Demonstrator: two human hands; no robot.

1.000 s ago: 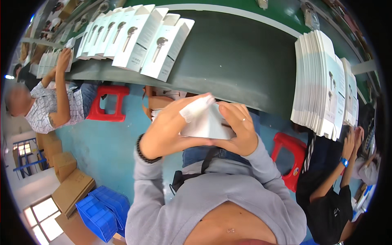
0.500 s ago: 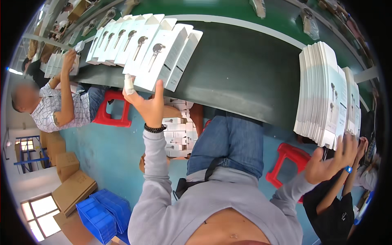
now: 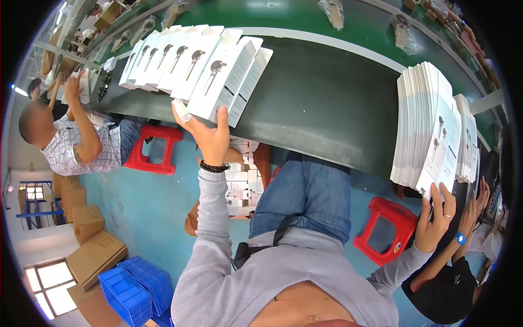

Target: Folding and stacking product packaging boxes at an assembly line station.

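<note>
A row of white boxes [image 3: 210,82], printed with a dark round-headed handheld device, stands leaning with top flaps up on the dark tabletop. My left hand [image 3: 210,136] is at the near end of this row, thumb and fingers spread, with white tape around one fingertip; its fingertips are at the boxes' lower edge. At the right stands a thick stack of flattened white cartons [image 3: 411,125]. My right hand [image 3: 434,220] has its fingertips on the lower edge of the outermost flat carton [image 3: 440,150], which tilts slightly away from the stack.
The dark table [image 3: 321,92] runs before me, with a green conveyor [image 3: 272,16] beyond carrying bagged items. A red stool [image 3: 381,231] stands right, another [image 3: 158,150] left. Open boxes of white packages [image 3: 242,188] sit below the table. People work on both sides; blue crates [image 3: 128,289] lie behind.
My right hand has moved left and in to the flat cartons, and the outermost one now tilts out. My left hand has shifted slightly right with the view.
</note>
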